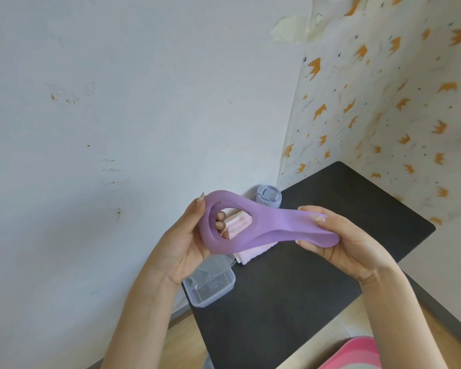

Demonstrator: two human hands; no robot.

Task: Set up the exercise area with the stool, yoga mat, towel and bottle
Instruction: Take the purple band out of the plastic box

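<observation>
Right at the bottom, closest of all, a pink striped thing [354, 352] is poking into view. It may be the seat of the stool, but too little of it is showing to tell. Above it two bare arms are reaching forward. The left hand [186, 246] is closing its grip on the round end of a purple stretchy band [272, 225], with its fingers curling through the hole. The right hand [349, 246] is closing its grip on the flat end, so both hands are holding the band up in the air over the floor. Under it the black yoga mat [290, 302] is lying flat on the wooden floor [181, 339], running into the corner. A clear box [210, 286] with a lid is sitting on the mat's left edge. Just behind the box, the folded pink towel [246, 255] is lying on the mat. Past the towel the pale purple bottle [268, 196] is standing upright by the wall [117, 102]. I think the band is going down next with the other things. It looks bendy, so holding both ends firmly and lowering it slowly onto a bare bit of mat would be best, well away from the bottle, which could tip over. Farthest off, a curtain [383, 102] with orange crowns is hanging on the right. There are tiny marks on it and on the box lid, but nothing is clear enough to read.
</observation>
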